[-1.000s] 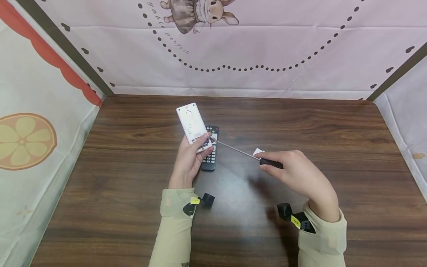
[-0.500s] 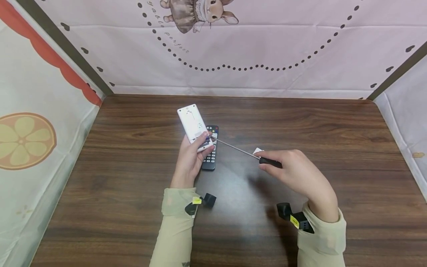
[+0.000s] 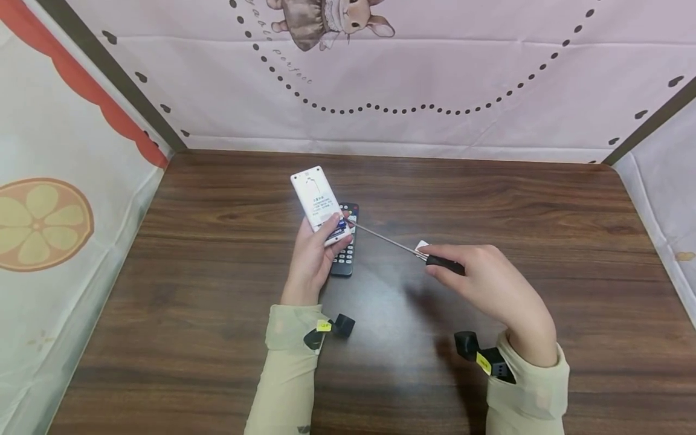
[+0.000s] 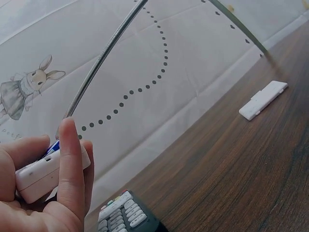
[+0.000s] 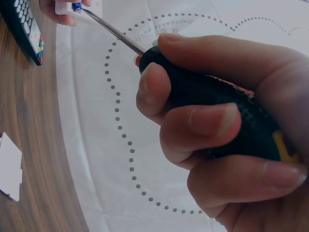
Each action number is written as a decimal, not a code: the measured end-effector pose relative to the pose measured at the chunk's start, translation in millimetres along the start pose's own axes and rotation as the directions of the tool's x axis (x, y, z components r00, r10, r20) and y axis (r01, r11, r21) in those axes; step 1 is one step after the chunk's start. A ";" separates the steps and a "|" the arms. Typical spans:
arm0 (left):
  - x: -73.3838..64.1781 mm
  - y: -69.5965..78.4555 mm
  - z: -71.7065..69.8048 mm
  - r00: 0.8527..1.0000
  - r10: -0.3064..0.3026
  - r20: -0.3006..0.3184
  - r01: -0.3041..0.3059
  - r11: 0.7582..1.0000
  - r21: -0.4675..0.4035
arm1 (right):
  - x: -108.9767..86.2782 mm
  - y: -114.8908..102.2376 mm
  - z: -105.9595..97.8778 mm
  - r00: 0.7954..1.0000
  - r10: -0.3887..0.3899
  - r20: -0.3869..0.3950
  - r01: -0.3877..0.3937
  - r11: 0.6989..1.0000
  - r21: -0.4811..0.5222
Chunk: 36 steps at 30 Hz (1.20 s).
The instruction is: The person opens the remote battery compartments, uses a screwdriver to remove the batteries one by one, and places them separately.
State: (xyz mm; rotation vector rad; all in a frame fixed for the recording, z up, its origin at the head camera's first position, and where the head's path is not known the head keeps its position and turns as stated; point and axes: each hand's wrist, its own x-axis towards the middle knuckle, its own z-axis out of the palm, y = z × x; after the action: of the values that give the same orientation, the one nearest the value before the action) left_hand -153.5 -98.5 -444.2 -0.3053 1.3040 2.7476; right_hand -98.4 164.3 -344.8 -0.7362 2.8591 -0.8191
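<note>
My left hand [image 3: 312, 260] grips the lower end of a white remote control [image 3: 317, 196], its printed back turned up. Inside its open battery compartment a blue battery [image 5: 77, 7] shows, partly covered by the thumb. With curled fingers, my right hand [image 3: 492, 284] holds a screwdriver [image 5: 193, 87] by its dark handle. The metal shaft slants left and its tip meets the battery compartment's edge, at the battery; the exact contact is too small to tell. A white battery cover [image 4: 263, 100] lies on the table, partly behind the right fingers in the head view.
A dark remote control [image 3: 342, 263] with white buttons lies on the wooden table [image 3: 217, 290], partly beneath the left hand. Printed cloth [image 3: 435, 72] walls stand at the back and both sides. Each sleeve carries a small black camera [image 3: 342, 326].
The white remote control has tilted slightly, so its printed text and blue battery show more clearly. The screwdriver tip stays at the compartment; both hands have barely shifted.
</note>
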 end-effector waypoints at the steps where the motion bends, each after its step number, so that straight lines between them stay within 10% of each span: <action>1: 0.1 -0.1 0.4 1.000 0.001 0.002 -0.001 1.000 0.000 | -0.2 0.1 -0.3 1.000 -0.001 -0.003 0.001 1.000 0.000; 25: 1.5 -2.0 3.4 0.999 0.017 0.048 -0.019 0.999 0.034 | 4.3 -19.7 10.0 0.992 -0.128 0.018 0.128 0.990 -0.050; 36: 1.4 -9.2 9.6 0.991 0.118 -0.057 -0.117 0.993 0.022 | -4.4 -58.2 23.2 0.981 -0.157 -0.111 0.128 0.963 -0.237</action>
State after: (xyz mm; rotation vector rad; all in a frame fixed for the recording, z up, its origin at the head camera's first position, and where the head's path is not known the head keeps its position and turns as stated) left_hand -154.8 -85.3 -445.6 -0.3189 1.4044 2.8411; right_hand -65.0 112.0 -334.8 -0.9590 3.0823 -0.5752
